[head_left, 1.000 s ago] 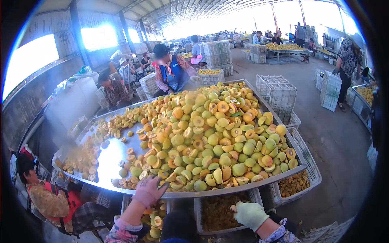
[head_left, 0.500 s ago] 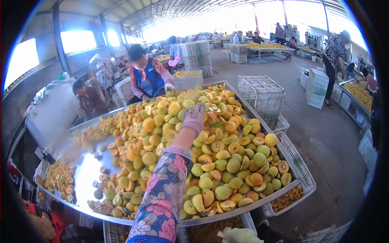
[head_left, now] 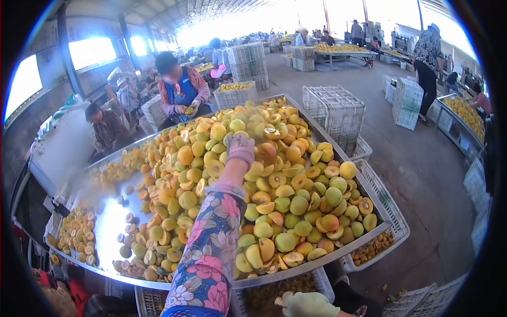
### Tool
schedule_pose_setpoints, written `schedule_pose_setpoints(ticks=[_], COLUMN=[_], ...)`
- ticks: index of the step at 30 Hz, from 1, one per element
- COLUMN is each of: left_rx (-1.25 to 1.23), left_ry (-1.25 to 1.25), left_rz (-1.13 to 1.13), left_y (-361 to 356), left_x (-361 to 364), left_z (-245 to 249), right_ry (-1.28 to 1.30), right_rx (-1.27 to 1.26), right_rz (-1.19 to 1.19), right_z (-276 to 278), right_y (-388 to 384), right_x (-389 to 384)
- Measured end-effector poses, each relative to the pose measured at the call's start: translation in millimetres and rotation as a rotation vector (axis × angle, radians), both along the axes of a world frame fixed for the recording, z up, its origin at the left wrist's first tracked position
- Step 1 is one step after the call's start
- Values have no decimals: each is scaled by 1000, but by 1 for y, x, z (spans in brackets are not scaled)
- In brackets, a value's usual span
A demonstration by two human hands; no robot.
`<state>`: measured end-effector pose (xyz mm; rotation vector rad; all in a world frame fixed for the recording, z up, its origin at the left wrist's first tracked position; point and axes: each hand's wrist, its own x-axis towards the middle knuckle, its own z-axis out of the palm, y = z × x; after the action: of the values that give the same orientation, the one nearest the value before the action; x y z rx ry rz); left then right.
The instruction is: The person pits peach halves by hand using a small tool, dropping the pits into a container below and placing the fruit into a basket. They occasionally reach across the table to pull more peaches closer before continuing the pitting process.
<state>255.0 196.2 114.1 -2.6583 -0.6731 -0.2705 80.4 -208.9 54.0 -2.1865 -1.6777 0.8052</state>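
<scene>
A metal-rimmed table (head_left: 338,252) is heaped with yellow-green apricots (head_left: 303,216), many of them cut in half. My left arm, in a floral sleeve, stretches over the heap. At its top my left hand (head_left: 241,148), in a pale glove, has its fingers bent down around an apricot that the hand mostly hides. My right hand (head_left: 309,305), in a light greenish glove, is low at the bottom edge, in front of the table and over a crate (head_left: 323,284) of cut pieces. Its fingers are curled together, and I cannot tell what is in them.
Across the table a person in a blue vest (head_left: 182,92) handles fruit, with another person (head_left: 105,127) to the left. White crates (head_left: 335,116) stand right of the table, and one (head_left: 400,232) with cut pieces sits under its right edge. More fruit-covered tables (head_left: 343,53) stand behind.
My left hand has drawn slightly left, its spread fingers now curled in. My right hand has come further into view. The person opposite has pulled their hands back from the heap.
</scene>
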Motion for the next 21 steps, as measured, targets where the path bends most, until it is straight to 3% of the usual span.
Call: schedule_pose_setpoints(ticks=[3, 5, 9, 11, 13, 15, 16, 17, 19, 20, 21], left_rx=[-136, -119, -241, -502, -1031, -1834, -1900, -1958, -2080, -1991, -1914], left_ry=[-96, -177, -102, -255, -374, -425, -546, -643, -715, -688, -651], left_rz=[-104, -301, -385, -392, -290, -132, -315, -393, -301, -304, -310], left_y=[4, -8, -50, -78, -105, -126, -134, -144, -164, -163, -164], left_x=[-25, -58, -125, -170, -208, -235, -245, -251, -267, -271, -274], left_z=[-19, -22, -47, -64, -73, -74, -91, -96, -58, -56, -54], right_ry=[-46, -98, -48, -20, 33, 602, 429, 565, 816, 813, 980], right_rx=[53, 78, 134, 222, 466, 637, 732, 682, 742, 731, 706], right_rz=[55, 82, -103, -174, -287, -590, -524, -567, -572, -582, -614], right_z=[5, -2, 4, 20, 26, 24, -1, 7, 4, 8, 15], right_y=[-6, -6, 2, 10, 25, 43, 49, 54, 69, 77, 84], right_x=[-7, -8, -4, -2, -5, -9, 4, 6, 3, 0, -5])
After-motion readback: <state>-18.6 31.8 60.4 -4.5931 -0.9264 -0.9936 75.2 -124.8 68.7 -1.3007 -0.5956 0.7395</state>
